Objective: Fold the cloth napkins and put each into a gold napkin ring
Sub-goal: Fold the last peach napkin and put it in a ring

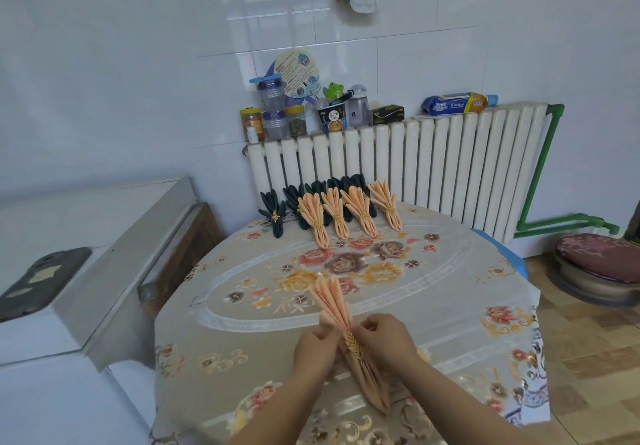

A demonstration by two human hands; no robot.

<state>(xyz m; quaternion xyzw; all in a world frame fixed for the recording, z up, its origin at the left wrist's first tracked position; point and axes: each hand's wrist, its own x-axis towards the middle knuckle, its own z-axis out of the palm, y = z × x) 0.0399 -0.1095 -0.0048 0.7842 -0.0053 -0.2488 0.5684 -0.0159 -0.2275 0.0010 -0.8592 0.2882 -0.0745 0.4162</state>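
A pleated peach napkin (333,301) lies near the front of the round table, with a gold leaf-shaped napkin ring (354,343) around its middle. My left hand (316,347) pinches the folds on the left of the ring. My right hand (385,339) pinches the folds on its right side. At the far edge of the table stands a row of finished napkins in gold rings: several peach ones (356,209) in front and several dark green ones (275,214) behind and to the left.
The table wears a floral cloth (398,271). A white radiator (433,164) with jars and packets on top stands behind it. A white appliance (69,271) with a dark phone (38,280) sits to the left. A cushioned stool (599,264) stands at the right.
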